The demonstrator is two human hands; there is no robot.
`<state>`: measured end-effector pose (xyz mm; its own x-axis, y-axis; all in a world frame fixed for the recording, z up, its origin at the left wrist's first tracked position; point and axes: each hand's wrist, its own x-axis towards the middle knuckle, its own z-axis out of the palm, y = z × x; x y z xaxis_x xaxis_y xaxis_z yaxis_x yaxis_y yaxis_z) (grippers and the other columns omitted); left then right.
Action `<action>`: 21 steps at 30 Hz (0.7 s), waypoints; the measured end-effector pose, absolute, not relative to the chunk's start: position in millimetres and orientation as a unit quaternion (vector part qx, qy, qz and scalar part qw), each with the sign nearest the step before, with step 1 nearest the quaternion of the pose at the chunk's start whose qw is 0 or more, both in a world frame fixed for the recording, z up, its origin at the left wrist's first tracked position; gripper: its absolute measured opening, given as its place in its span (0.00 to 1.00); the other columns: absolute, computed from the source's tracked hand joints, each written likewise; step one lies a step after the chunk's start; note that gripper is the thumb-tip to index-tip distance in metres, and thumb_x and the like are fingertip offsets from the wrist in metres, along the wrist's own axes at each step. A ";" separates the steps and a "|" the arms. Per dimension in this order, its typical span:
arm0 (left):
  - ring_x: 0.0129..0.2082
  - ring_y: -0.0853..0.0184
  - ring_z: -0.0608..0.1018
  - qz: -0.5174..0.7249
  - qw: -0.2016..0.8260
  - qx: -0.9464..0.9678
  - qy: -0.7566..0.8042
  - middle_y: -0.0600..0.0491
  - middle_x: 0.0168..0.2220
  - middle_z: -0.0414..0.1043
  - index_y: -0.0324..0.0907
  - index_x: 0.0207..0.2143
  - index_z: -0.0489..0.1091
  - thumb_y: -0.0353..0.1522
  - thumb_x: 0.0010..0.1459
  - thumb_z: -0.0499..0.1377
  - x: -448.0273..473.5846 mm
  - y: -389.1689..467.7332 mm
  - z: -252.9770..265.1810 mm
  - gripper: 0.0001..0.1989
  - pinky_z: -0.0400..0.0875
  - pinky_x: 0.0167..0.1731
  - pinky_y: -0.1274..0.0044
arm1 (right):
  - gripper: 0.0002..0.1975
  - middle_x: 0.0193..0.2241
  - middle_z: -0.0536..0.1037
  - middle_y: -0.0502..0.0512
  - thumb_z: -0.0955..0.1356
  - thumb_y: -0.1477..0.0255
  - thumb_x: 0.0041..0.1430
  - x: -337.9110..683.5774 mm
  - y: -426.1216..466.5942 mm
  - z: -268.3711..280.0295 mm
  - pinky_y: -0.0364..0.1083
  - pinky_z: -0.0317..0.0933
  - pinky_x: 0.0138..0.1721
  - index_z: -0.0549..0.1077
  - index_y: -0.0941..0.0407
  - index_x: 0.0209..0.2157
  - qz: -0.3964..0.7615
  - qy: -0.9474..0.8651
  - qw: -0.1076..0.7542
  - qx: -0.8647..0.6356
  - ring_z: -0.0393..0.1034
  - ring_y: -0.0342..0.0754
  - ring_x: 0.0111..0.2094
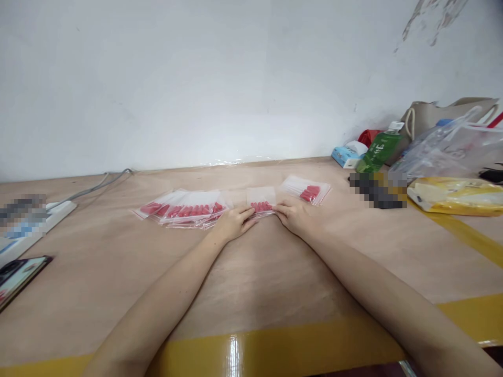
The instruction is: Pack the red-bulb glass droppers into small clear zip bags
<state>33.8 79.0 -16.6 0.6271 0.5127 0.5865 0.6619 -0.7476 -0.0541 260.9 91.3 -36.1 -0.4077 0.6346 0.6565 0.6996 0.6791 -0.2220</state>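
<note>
A small clear zip bag (261, 195) with several red, rounded pieces in a row lies in front of me on the table. My left hand (236, 222) pinches its left edge between thumb and fingers. At the bag's right edge, my right hand (294, 214) is closed on it in the same way. Left of my hands, a fanned pile of similar bags (183, 207) with red pieces spreads out. Beyond my right hand rests a smaller stack of bags (306, 188). What exactly the red pieces are, I cannot tell.
On the right stand a green bottle (380, 152), a blue tissue pack (348, 156), a plastic bag (444, 149) and a yellow packet (456, 196). At left are a power strip (58, 212) with a grey cable and a phone (23, 277). Yellow tape (275, 345) runs along the table's front edge.
</note>
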 end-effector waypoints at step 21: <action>0.37 0.65 0.77 -0.306 0.298 -0.877 -0.222 0.45 0.42 0.73 0.36 0.37 0.69 0.26 0.59 0.52 15.0 79.7 -13.1 0.07 0.75 0.35 0.75 | 0.13 0.26 0.76 0.52 0.59 0.79 0.57 268.4 82.6 -20.2 0.43 0.52 0.31 0.74 0.55 0.28 -0.265 -0.852 0.281 -0.353 0.66 0.43 0.30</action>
<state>15.0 79.7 -13.1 0.7141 0.2074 0.6686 0.5718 -0.7237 -0.3863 268.4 82.6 -20.2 -0.5926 0.4535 0.6657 0.7507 0.6105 0.2525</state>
